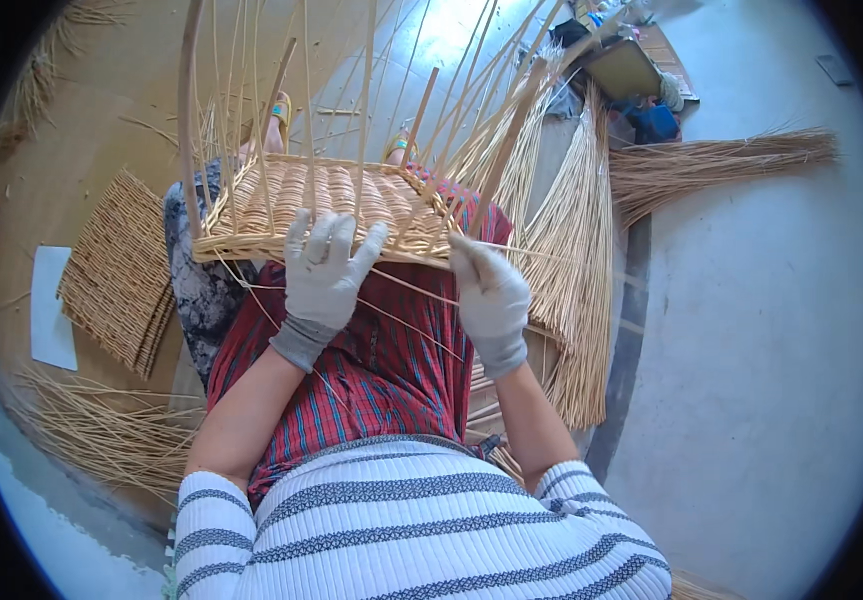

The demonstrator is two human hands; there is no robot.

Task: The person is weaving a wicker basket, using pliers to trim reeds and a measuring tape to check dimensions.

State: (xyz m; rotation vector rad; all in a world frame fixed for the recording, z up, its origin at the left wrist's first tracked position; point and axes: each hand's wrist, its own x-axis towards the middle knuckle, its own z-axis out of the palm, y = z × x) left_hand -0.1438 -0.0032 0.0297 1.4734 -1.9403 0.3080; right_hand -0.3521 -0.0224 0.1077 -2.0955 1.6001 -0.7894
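A half-woven wicker basket rests on my lap, its woven base flat and tall bare stakes rising around the edge. Thicker wooden posts stand at its corners. My left hand, in a white work glove, lies on the near woven edge with its fingers stretched over the rim. At the near right corner my right hand, gloved too, pinches a thin wicker strand between thumb and fingers. Several loose strand ends hang below the near edge over the red checked cloth on my lap.
Left of me, a stack of woven wicker panels lies beside a white sheet. Loose wicker rods spread at the lower left. Long bundles of rods lie to the right, another bundle farther off, near a blue container.
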